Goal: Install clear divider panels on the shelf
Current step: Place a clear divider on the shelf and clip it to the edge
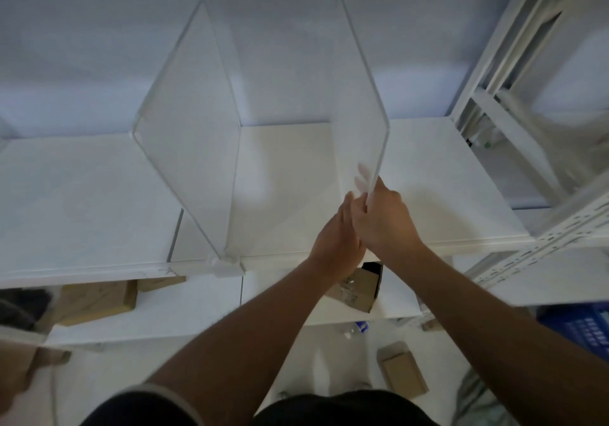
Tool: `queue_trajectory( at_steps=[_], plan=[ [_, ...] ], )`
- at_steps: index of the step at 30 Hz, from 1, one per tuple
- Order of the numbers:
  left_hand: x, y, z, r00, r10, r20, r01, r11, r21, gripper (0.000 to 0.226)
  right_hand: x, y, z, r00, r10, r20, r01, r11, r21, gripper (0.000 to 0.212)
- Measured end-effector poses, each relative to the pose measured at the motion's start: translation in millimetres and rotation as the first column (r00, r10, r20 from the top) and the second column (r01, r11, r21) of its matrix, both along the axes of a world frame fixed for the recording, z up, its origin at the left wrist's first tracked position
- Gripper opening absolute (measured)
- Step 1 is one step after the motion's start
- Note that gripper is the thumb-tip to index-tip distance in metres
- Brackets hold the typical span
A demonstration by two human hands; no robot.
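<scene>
Already one clear divider panel (pixel 194 128) stands upright on the white shelf (pixel 82 201), its foot seated in a small clip (pixel 226 265) at the front lip. To its right, a second panel (pixel 359 102) is being fitted: the right hand (pixel 384 217) clenches its front edge low down, fingers showing through the plastic, while the left hand (pixel 339 241) presses in just beside it, wrapped at the same lower corner. Judging by this, the step in hand is seating that corner. Next it needs the panel kept upright and pushed squarely down at the lip.
</scene>
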State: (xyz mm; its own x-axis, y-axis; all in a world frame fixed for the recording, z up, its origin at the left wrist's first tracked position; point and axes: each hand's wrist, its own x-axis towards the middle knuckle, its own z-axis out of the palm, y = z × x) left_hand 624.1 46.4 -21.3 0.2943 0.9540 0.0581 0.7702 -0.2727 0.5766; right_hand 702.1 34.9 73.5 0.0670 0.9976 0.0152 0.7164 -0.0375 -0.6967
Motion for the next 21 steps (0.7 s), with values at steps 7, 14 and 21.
queue_trajectory(
  at_steps=[7, 14, 21],
  plan=[
    [1, 6, -6, 0.998, 0.058, 0.014, -0.058, 0.998, -0.035, 0.033, -1, 9, 8, 0.996, 0.072, 0.044, -0.071, 0.997, -0.027, 0.052],
    [-1, 0, 7, 0.995, 0.076, 0.061, -0.069, 0.991, -0.111, 0.041, 0, 9, 8, 0.996, 0.085, 0.024, -0.085, 0.996, -0.01, 0.054],
    [-10, -19, -10, 0.995, 0.036, -0.095, -0.041, 0.998, -0.055, 0.048, 15, 10, 12, 0.977, 0.212, 0.032, -0.21, 0.976, -0.049, 0.046]
  ],
)
